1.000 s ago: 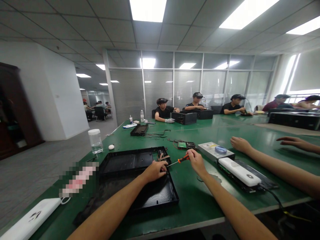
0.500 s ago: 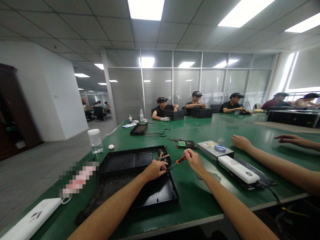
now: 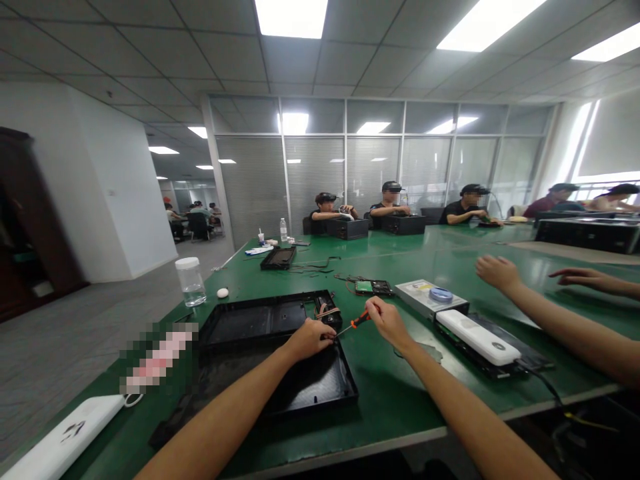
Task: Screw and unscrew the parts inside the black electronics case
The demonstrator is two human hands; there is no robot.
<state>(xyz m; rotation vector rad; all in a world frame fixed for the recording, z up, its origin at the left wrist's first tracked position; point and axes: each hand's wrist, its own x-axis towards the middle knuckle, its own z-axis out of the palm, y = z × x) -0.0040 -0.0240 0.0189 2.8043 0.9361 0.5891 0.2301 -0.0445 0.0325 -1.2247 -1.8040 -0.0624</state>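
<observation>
My right hand (image 3: 387,320) is closed around the orange-and-black handle of a screwdriver (image 3: 359,321). The thin shaft slopes down to the left, and its tip meets the fingertips of my left hand (image 3: 316,336). Those left fingers are pinched together at the right side of an opened black plastic case (image 3: 320,380); whatever lies between them is hidden. Just behind them, a bundle of coloured wires (image 3: 327,311) sits at the case's far right corner. The case's far panel (image 3: 250,320) lies flat.
A co-worker's hand (image 3: 497,272) rises above the table at the right, near a silver drive (image 3: 417,298) and a white device (image 3: 477,338). A clear jar (image 3: 190,283) stands left. A green circuit board (image 3: 370,287) lies beyond my hands; a white power bank (image 3: 65,437) lies front left.
My hands and the screwdriver stay almost in place. On the right, the co-worker's hand has lifted and shifted right. Across the table, a gloved hand has moved up onto a black box.
</observation>
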